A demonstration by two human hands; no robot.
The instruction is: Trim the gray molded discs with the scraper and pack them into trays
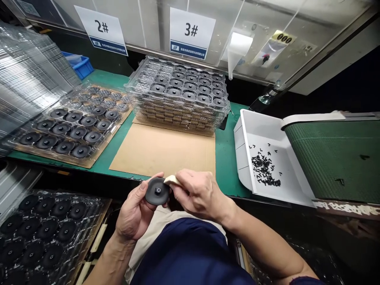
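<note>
My left hand (pixel 132 211) cradles a black round rubber disc (pixel 154 191) with a small central hub, its fingers curled behind the rim. My right hand (pixel 202 194) pinches a small cream-coloured pad (pixel 171 180), perhaps cloth or foam, against the disc's upper edge. Part of the pad is hidden by my fingers. Both hands are held over my lap, just in front of the green bench edge. The disc's back face is hidden.
Transparent plastic trays of black discs lie on cardboard at left and lower left. A tall tray stack (pixel 178 95) stands behind a cardboard sheet (pixel 163 150). To the right, a white bin (pixel 261 158) holds black scraps beside a green conveyor belt (pixel 332 158).
</note>
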